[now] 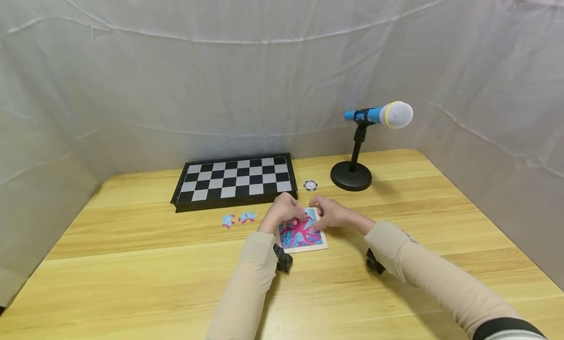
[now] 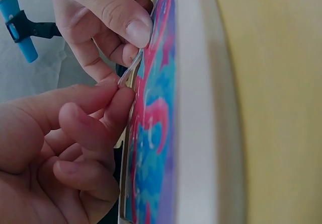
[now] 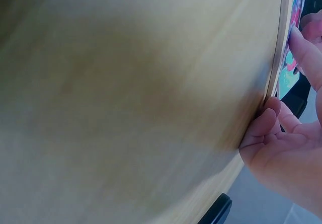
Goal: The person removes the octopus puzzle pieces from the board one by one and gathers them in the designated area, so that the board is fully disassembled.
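Observation:
A jigsaw puzzle (image 1: 301,236) with a pink octopus on blue lies in a pale wooden frame on the table. Over its upper part, my left hand (image 1: 287,211) pinches a puzzle piece (image 2: 132,69) between thumb and index finger. That piece is tilted, one edge down at the picture. From the right side, my right hand (image 1: 333,215) holds the puzzle: its thumb (image 2: 137,31) presses on the picture beside the piece, and its other fingers (image 3: 264,123) curl at the frame's edge. Two loose puzzle pieces (image 1: 247,217) lie left of the frame.
Behind the puzzle lies a black-and-white chessboard (image 1: 229,181), close to my left hand. A poker chip (image 1: 310,185) is to the right of the board. Farther right stands a blue microphone (image 1: 374,115) on a black round-based stand (image 1: 351,176). Pale cloth (image 1: 220,85) hangs behind the table.

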`<action>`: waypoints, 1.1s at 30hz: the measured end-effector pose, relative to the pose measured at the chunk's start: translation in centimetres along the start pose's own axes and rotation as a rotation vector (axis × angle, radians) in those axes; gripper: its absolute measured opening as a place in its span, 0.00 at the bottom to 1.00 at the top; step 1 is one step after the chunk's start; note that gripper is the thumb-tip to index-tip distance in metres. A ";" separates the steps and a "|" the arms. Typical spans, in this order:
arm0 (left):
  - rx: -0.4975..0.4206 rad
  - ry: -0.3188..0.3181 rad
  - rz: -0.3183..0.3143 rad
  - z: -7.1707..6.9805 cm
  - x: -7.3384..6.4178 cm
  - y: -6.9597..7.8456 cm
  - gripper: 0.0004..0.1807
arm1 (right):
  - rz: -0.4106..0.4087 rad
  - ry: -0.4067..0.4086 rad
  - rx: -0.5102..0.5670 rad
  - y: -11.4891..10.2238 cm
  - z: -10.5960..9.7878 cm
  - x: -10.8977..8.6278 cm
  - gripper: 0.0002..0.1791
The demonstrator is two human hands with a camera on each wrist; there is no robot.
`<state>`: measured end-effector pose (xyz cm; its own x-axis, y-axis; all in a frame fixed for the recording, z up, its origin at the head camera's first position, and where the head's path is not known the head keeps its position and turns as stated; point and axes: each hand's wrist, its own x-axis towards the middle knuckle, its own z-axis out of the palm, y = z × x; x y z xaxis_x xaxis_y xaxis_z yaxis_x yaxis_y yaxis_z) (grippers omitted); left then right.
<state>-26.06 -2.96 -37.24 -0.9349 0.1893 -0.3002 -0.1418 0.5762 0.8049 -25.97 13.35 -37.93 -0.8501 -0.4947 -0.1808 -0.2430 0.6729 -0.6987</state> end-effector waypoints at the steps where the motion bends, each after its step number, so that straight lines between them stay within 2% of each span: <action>1: -0.006 0.002 -0.002 0.0 0.0 0.0 0.05 | 0.001 0.001 0.001 0.0 0.0 0.0 0.31; 13: -0.036 0.035 0.019 -0.1 -0.1 -0.1 0.04 | -0.013 0.000 -0.017 0.1 0.0 -0.1 0.32; 19: -0.083 0.027 0.041 -1.0 -0.6 -0.3 0.03 | -0.006 0.006 -0.017 0.1 0.0 0.0 0.30; 24: -0.040 0.058 0.079 -2.0 -0.9 -0.7 0.04 | -0.001 0.005 -0.028 0.1 0.0 0.1 0.30; 33: -0.027 0.100 0.032 -3.3 -1.1 -1.4 0.05 | 0.001 0.009 -0.033 0.2 0.1 0.1 0.30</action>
<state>-25.94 -6.63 -36.40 -0.9666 0.1265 -0.2229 -0.1188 0.5496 0.8270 -26.01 13.37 -38.16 -0.8544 -0.4891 -0.1758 -0.2570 0.6916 -0.6750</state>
